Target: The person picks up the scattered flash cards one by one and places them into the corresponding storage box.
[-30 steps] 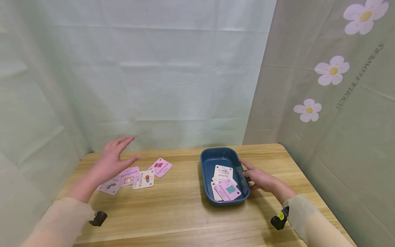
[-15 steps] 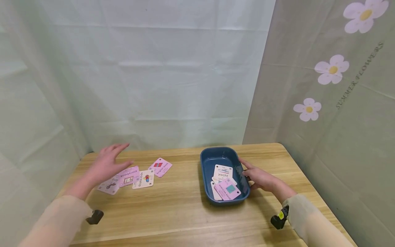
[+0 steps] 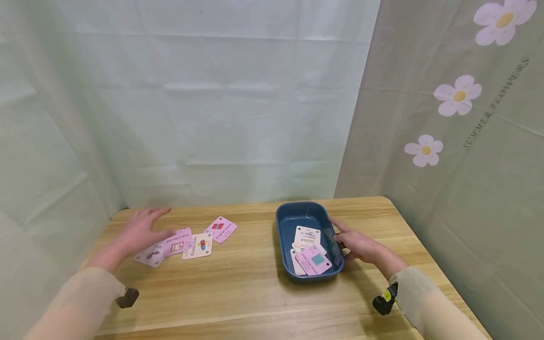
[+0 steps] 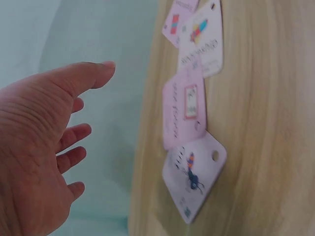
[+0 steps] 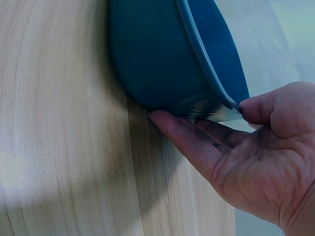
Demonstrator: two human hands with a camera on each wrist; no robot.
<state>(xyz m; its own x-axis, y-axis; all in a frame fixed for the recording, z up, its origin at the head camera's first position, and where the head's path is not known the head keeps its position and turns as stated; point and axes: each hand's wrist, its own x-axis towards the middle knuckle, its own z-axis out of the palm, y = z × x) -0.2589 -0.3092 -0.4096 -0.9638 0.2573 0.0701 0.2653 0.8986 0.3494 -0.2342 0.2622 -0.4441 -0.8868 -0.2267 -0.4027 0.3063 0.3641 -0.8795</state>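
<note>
My left hand (image 3: 138, 231) hovers over the left end of the cards with its fingers spread, holding nothing. Below it lies an ant card (image 4: 194, 172), partly overlapped by a pink storybook card (image 4: 184, 105). A white spaceship card (image 3: 197, 246) and a pink English book card (image 3: 220, 229) continue the row to the right. My right hand (image 3: 361, 245) holds the right side of a blue plastic tray (image 3: 279, 236), thumb at the rim and fingers against the outer wall. Inside the tray, a yacht card (image 3: 307, 236) and a pink exercise book card (image 3: 313, 260) lie on other cards.
The wooden table (image 3: 229, 297) carries everything and ends at a pale curtain (image 3: 221, 118) behind. A side curtain with printed flowers (image 3: 459, 97) stands along the right edge. Bare wood lies between the cards and the tray.
My left hand has shifted left and lower, away from the storybook card and towards the ant card. The right hand, the tray and the cards stay where they were.
</note>
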